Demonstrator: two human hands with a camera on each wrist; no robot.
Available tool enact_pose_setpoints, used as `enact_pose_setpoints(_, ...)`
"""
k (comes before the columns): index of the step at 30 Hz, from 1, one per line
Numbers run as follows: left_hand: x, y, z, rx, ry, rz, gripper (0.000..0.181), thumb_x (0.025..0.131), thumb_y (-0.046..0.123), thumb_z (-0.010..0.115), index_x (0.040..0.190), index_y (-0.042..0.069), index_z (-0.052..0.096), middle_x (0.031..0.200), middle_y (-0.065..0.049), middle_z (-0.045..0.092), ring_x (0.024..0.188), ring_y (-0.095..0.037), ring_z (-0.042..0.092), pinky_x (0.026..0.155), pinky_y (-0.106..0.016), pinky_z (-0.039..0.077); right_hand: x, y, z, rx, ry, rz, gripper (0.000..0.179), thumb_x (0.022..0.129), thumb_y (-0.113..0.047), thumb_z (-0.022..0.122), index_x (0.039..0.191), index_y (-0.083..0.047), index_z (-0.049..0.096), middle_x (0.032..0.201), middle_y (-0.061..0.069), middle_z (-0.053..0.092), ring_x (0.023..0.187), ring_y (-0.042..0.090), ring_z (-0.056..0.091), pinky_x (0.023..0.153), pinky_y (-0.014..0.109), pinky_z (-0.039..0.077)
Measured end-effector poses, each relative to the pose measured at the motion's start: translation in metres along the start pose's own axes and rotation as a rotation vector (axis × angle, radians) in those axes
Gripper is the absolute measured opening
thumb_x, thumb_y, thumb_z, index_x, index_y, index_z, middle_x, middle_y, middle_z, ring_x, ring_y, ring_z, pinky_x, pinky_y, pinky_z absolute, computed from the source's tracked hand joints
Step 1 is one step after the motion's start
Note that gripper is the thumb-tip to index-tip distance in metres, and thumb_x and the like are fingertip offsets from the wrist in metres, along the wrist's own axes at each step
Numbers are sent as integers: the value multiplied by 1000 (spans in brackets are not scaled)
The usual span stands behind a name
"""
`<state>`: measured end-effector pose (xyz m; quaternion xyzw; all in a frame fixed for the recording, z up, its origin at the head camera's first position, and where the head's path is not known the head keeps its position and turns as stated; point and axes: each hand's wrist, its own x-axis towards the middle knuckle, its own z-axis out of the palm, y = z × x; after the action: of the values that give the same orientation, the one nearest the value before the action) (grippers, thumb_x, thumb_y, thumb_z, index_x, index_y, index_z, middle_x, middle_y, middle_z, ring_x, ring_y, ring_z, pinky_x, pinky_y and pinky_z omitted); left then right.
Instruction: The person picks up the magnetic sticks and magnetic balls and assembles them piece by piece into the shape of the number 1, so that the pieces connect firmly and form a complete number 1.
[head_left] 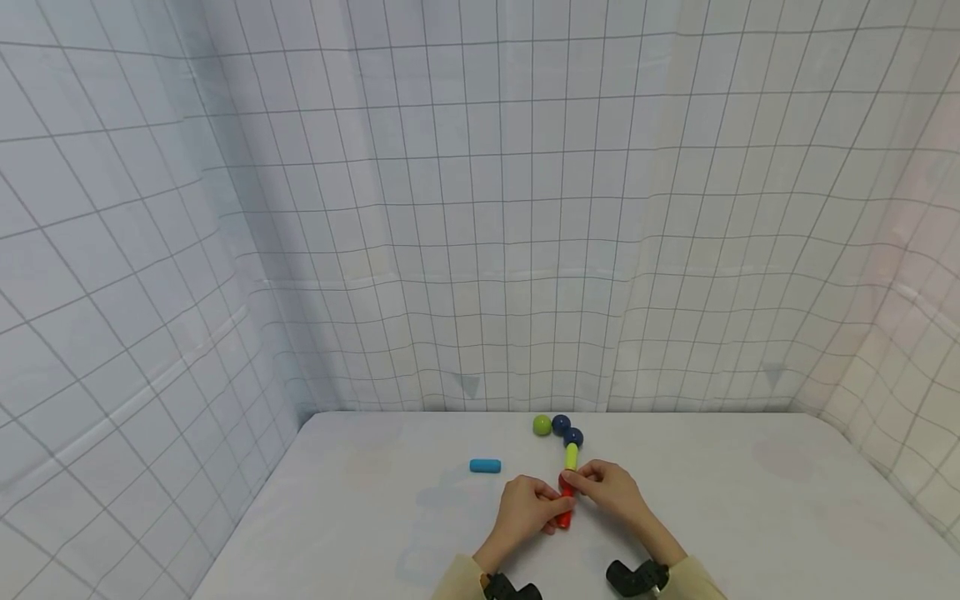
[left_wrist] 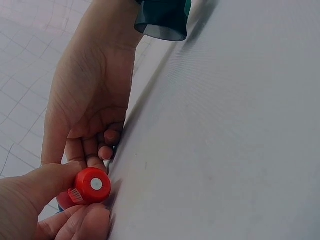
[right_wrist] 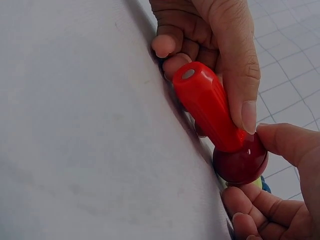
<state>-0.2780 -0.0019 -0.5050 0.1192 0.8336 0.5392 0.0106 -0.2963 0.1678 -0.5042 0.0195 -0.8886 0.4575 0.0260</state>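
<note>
My left hand (head_left: pixel 525 504) pinches a red magnetic rod (right_wrist: pixel 207 107) between thumb and fingers, low over the table. In the left wrist view, a round silvery magnet shows in the near end of this rod (left_wrist: pixel 90 186). Thumb and fingers of my right hand (head_left: pixel 613 492) grip a dark red ball (right_wrist: pixel 240 162), which sits against the rod's far end. Beyond the ball, a yellow-green rod (head_left: pixel 572 456) runs in line with it, up to a dark blue ball (head_left: pixel 573 437). Fingers partly cover the red pieces in the head view.
A second dark blue ball (head_left: pixel 561 424) and a green ball (head_left: pixel 542 425) lie close together near the table's back edge. Left of the row lies a blue rod (head_left: pixel 485 466). White gridded curtains (head_left: pixel 495 250) surround the white table (head_left: pixel 360 517) at the back and sides.
</note>
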Motion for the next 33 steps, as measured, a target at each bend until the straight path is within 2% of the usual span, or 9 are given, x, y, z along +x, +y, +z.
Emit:
enact_pose_setpoints(15,1,-2,0,9,-7,38,21,79,27,78,70,9,71,49,8,58,36,-4,51,39,-19,42,0,1,-1,5,8,4,32,83,-43,71,80,-11,67,66,-4,58,62,13,47,57,29,37)
enact_pose_setpoints(23,3,-3,2,1,-18,19,20,80,27,78,71,10,71,49,9,57,36,-3,49,39,-20,44,0,1,-2,6,16,7,32,82,-43,72,79,-11,67,65,-4,57,62,13,47,56,29,36)
enact_pose_setpoints(33,2,-2,1,23,-22,40,20,80,28,78,72,10,71,48,10,55,35,-3,48,39,-21,43,1,3,-2,13,20,12,33,82,-42,71,79,-10,67,66,-4,57,62,13,46,55,28,36)
